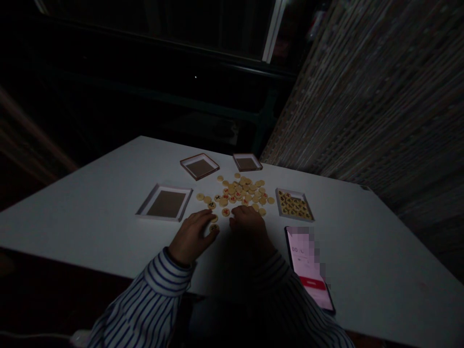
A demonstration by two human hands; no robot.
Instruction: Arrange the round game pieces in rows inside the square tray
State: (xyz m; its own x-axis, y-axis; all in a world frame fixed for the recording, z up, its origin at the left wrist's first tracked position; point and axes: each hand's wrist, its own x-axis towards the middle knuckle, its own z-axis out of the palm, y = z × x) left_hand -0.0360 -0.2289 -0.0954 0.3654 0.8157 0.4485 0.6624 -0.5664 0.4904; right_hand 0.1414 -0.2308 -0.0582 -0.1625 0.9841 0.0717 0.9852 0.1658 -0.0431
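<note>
- Striped sleeves (155, 290) come in at the bottom, white with blue lines.
- Left hand (190, 238) is curled, its fingertips at a round piece.
- Right hand (250, 226) bends down at the edge of the pile. It is dark, so I cannot tell if either hand holds a piece.
- Round pieces (239, 193) lie in a loose pile on the bench (366, 256), with red or dark marks.
- More pieces sit in the pile than in the rows of one tray (294, 205), just right of it.
- Three more trays (170, 187) show brown floors.
- Pink phone (308, 266) lies near the right hand.
</note>
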